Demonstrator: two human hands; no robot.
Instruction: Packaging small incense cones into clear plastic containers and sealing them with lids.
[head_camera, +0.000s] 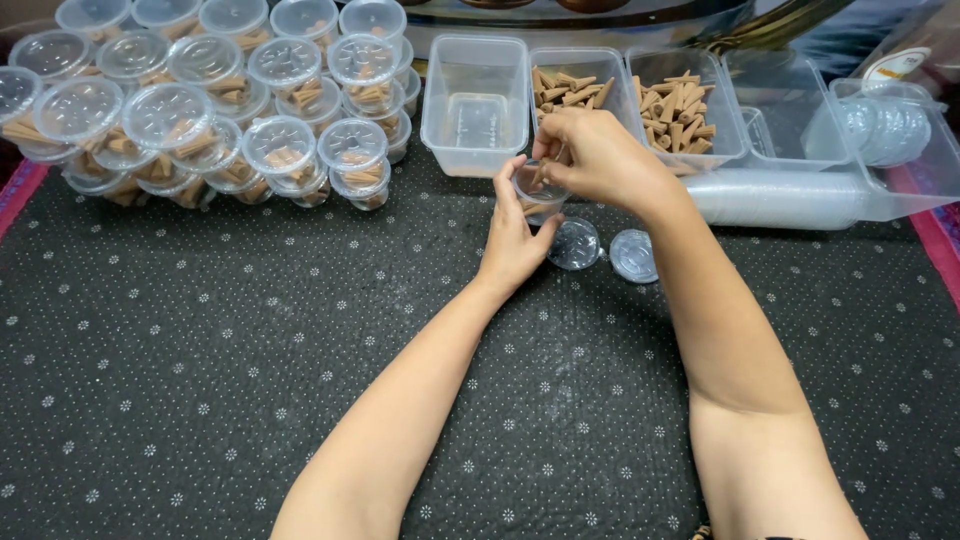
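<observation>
My left hand (512, 235) grips a small clear plastic cup (535, 197) from the side, just above the black dotted cloth (200, 380). My right hand (600, 155) is over the cup's mouth, fingertips pinched on small brown cones that go into it. Two round clear lids (576, 243) (634, 256) lie flat on the cloth right beside the cup. Behind my hands stand two clear rectangular tubs of loose brown cones (566, 90) (678, 110).
A pile of several lidded cups filled with cones (215, 100) covers the back left. An empty clear tub (476, 95) stands next to the cone tubs. A sleeve of stacked cups (775, 198) lies at the right, with a tub of lids (885, 130) behind.
</observation>
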